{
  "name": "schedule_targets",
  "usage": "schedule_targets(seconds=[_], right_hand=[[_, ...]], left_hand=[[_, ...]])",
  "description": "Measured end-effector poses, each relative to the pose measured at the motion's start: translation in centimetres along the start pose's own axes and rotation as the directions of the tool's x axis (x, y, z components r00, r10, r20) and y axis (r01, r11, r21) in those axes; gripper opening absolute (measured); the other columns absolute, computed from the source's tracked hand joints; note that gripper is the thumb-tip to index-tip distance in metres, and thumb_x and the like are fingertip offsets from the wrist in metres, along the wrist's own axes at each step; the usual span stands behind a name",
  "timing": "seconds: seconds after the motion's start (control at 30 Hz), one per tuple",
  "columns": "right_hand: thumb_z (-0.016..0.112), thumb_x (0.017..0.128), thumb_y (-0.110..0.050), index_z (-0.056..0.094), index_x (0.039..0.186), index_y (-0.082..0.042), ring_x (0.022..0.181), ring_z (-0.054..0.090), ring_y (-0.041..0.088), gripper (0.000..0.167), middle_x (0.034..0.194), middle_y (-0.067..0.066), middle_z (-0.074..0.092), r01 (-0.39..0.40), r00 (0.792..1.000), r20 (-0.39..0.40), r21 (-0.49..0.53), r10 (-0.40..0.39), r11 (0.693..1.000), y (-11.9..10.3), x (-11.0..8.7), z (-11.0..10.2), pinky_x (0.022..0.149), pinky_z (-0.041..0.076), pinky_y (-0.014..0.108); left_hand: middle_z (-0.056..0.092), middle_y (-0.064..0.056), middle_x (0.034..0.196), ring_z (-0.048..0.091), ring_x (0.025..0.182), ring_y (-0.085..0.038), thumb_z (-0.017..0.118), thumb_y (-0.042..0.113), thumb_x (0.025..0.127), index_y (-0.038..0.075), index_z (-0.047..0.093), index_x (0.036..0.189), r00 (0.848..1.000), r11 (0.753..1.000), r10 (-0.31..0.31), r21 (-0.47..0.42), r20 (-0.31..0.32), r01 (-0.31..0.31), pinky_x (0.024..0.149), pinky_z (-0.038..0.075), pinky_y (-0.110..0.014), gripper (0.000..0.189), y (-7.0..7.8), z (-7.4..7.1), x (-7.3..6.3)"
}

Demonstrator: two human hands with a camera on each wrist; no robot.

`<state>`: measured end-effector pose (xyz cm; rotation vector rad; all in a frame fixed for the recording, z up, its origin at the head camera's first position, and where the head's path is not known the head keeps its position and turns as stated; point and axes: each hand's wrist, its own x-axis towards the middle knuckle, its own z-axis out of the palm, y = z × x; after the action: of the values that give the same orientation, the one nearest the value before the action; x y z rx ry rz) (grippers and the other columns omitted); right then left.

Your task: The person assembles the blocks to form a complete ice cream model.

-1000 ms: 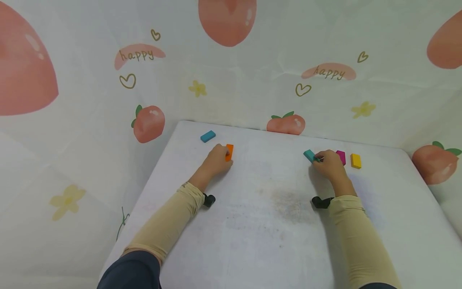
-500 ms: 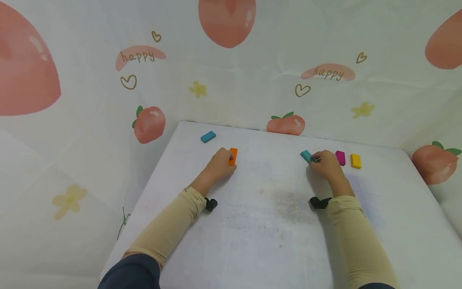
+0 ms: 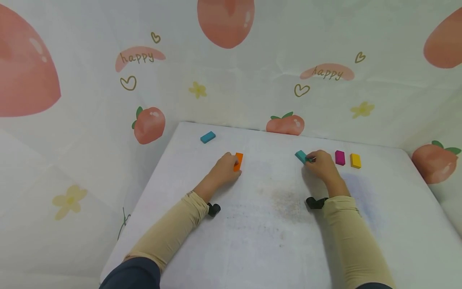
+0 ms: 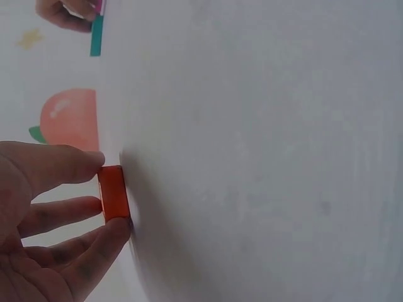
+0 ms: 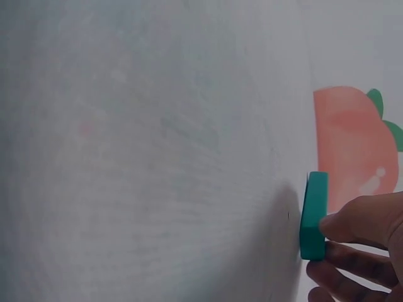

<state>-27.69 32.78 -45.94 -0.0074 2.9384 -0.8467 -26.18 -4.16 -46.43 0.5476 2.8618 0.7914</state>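
My left hand (image 3: 224,168) pinches an orange block (image 3: 238,161) by its ends, thumb on one side and fingers on the other; the left wrist view shows the same orange block (image 4: 114,193) close to the white surface. On the right, my right hand (image 3: 322,163) holds a teal block (image 3: 301,156) at its near end. In the right wrist view, thumb and fingers grip the teal block (image 5: 314,215) just at the surface. Whether either block touches the table cannot be told for sure.
A blue block (image 3: 207,137) lies at the table's far left corner. Right of my right hand lie a magenta block (image 3: 340,157) and a yellow block (image 3: 355,161). A printed cloth (image 3: 238,80) hangs behind the white table (image 3: 252,249).
My left hand has moved right and nearer with the orange block. The right hand has shifted left with the teal block, uncovering the magenta block. The other blocks stay put.
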Motion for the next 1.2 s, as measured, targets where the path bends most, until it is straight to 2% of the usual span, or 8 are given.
schedule_targets(seconds=[0.3, 0.5, 0.7, 1.2], right_hand=[[0.061, 0.1, -0.012, 0.067, 0.131, 0.012, 0.118, 0.062, 0.046, 0.04, 0.132, 0.034, 0.064, 0.017, 1.0, 0.025, 0.008, -0.017, 1.0, -0.6, -0.1, 0.3, 0.107, 0.052, 0.063], [0.061, 0.1, -0.011, 0.067, 0.13, 0.012, 0.116, 0.062, 0.046, 0.038, 0.13, 0.033, 0.065, 0.028, 1.0, 0.01, 0.01, -0.028, 1.0, -1.1, -0.4, 0.5, 0.106, 0.053, 0.062], [0.062, 0.098, -0.01, 0.069, 0.127, 0.012, 0.116, 0.064, 0.047, 0.037, 0.128, 0.034, 0.066, 0.066, 0.998, -0.016, 0.009, -0.066, 0.998, -1.0, -0.4, 0.9, 0.104, 0.054, 0.062], [0.062, 0.1, -0.01, 0.069, 0.129, 0.01, 0.12, 0.062, 0.046, 0.036, 0.131, 0.032, 0.063, 0.069, 0.997, 0.034, 0.023, -0.07, 0.997, -2.2, -0.7, 1.4, 0.107, 0.053, 0.061]], left_hand=[[0.064, -0.017, 0.109, 0.061, 0.095, -0.025, 0.077, 0.017, 0.098, -0.005, 0.07, 0.118, 0.999, 0.999, 0.047, -0.009, 0.005, -0.047, 0.092, 0.057, -0.039, 0.03, 0.8, 0.6, -0.7], [0.064, -0.016, 0.107, 0.059, 0.092, -0.023, 0.077, 0.017, 0.098, -0.005, 0.07, 0.117, 0.997, 0.997, 0.071, -0.003, 0.018, -0.071, 0.088, 0.057, -0.037, 0.03, 1.4, 0.9, -1.2], [0.064, -0.015, 0.109, 0.06, 0.095, -0.022, 0.077, 0.019, 0.098, -0.004, 0.071, 0.119, 0.997, 0.998, 0.064, -0.001, 0.033, -0.064, 0.091, 0.057, -0.036, 0.031, 2.0, 1.2, -1.5], [0.062, -0.013, 0.105, 0.057, 0.091, -0.022, 0.079, 0.02, 0.097, -0.003, 0.07, 0.117, 0.996, 0.997, 0.069, -0.029, 0.062, -0.067, 0.087, 0.055, -0.035, 0.032, 3.5, 1.7, -3.0]])
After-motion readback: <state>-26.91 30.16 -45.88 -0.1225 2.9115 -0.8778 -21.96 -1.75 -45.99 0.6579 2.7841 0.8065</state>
